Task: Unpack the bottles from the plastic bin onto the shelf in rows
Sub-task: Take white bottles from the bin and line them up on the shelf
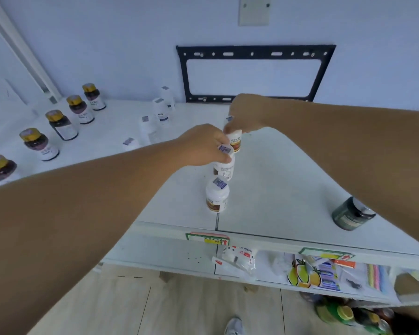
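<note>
Three white bottles stand in a row running away from the front edge of the shelf (276, 180). The left hand (203, 146) curls over the cap of the middle white bottle (224, 168), gripping it from above. The right hand (248, 114) pinches the top of the far white bottle (236, 142), just behind. The near white bottle (217, 195) stands free, close to the front lip and beside the seam between two panels.

Bare shelf lies to the right of this row, out to a dark green jar (351, 213) that stands partly under the right forearm. To the left there is an open strip, then a row of white-capped bottles (160, 112), and further left a row of gold-capped brown bottles (62, 125) reaching towards the wall. A price label (207, 238) hangs on the front edge, and packets (236, 258) lie on the tier below.
</note>
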{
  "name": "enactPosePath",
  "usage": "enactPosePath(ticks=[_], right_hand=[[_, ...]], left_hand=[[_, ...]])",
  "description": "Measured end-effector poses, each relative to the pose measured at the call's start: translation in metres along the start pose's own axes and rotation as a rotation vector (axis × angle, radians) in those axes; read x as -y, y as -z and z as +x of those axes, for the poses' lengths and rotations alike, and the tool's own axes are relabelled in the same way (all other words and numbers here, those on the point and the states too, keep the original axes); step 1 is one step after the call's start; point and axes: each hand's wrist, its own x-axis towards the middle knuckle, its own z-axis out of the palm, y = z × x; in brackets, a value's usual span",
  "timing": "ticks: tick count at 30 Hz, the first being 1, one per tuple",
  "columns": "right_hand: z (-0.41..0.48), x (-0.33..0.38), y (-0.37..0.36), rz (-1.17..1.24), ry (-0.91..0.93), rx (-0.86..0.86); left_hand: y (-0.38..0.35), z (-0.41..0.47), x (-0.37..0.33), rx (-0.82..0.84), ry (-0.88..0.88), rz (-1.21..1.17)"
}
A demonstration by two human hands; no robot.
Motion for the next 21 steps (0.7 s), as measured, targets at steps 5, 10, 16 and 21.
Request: enactPosePath(ticks=[5,10,16,21], right_hand=[[0.023,-0.002,-0.029,-0.069,0.017,0.041],[0.032,-0.008,-0.035,-0.013,-0.005,0.074],[0.033,-0.007,-0.036,0.011,-0.029,0.114],[0.034,-0.004,-0.036,0.019,-0.001,0.094]], left_hand=[[-0.02,0.007,0.008,0.003,0.017,-0.078],[-0.013,0.011,0.009,0.042,-0.009,-0.003],[-0.011,0.012,0.007,0.07,-0.043,0.076],[-0.007,0.011,0.007,0.08,-0.044,0.074]])
